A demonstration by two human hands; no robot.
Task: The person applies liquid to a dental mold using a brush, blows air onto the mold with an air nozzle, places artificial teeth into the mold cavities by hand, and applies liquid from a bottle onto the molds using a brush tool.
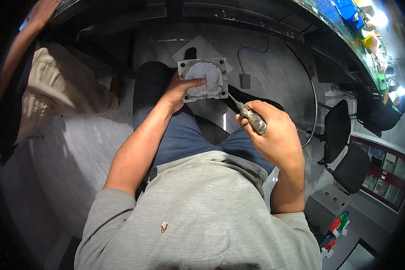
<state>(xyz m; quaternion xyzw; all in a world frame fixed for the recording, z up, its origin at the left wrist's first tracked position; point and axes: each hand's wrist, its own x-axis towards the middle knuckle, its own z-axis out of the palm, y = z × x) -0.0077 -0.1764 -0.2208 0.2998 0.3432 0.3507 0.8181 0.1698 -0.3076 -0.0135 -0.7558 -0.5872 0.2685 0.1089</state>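
Above my lap, my left hand (180, 90) grips a square grey metal plate (184, 72) with a hole near each corner. A round, pale grey disc-like face (204, 72) fills the plate's middle, and my left thumb lies across it. A small tan spot (216, 84) shows on the right of that face. My right hand (272, 128) is wrapped round the handle of a screwdriver (253, 118). Its thin shaft points up and left, and the tip is at the plate's right side near the tan spot; whether it touches cannot be made out.
A dark workbench edge (166, 20) runs across the top, with blue and yellow bins at right. Below it, a cable leads to a small box-shaped pedal (245, 81) on the floor. Another person in tan trousers (60, 85) is at left. A black chair (339, 135) stands at right.
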